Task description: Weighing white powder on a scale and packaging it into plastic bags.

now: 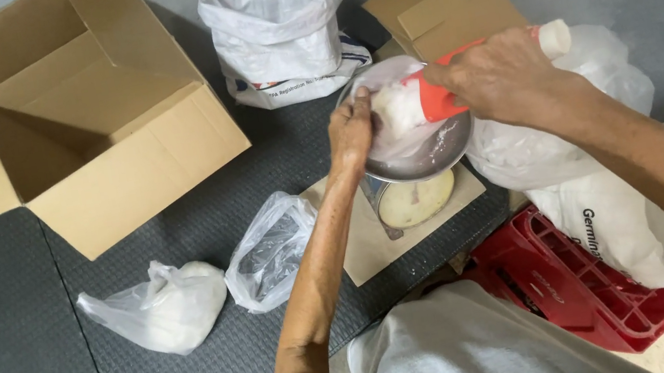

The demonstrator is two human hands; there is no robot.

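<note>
Two hands meet over the metal weighing pan (428, 162) of a small dial scale (414, 199), which stands on a piece of brown card near the right edge of the dark worktop (8, 362). The right hand (504, 76) is closed around the handle of a red scoop (436, 95), its grip wrapped tight, and the scoop is tipped mouth-down toward a thin clear bag (398, 125) resting in the pan. The left hand (351, 130) pinches the bag's near rim between thumb and fingers, holding the mouth open; white powder shows at the scoop's lip and inside the bag.

This looks like the filling-and-weighing step: powder going into the bag on the scale. The next move, by my reading, calls for a slow tilt of the scoop and a steady hold on the rim, so nothing spills over the pan's edge.

The left forearm runs straight up from the near edge, wrist slightly bent. The right arm comes in from the right side, elbow high, wrist turned down over the pan.

Nearer the middle of the worktop lie a filled, tied bag (167, 307) and a slack clear bag (270, 250). An open cardboard box (79, 122) sits at the far left corner, a white sack (278, 37) at the far edge, and a red crate (576, 280) lies below the right side.
</note>
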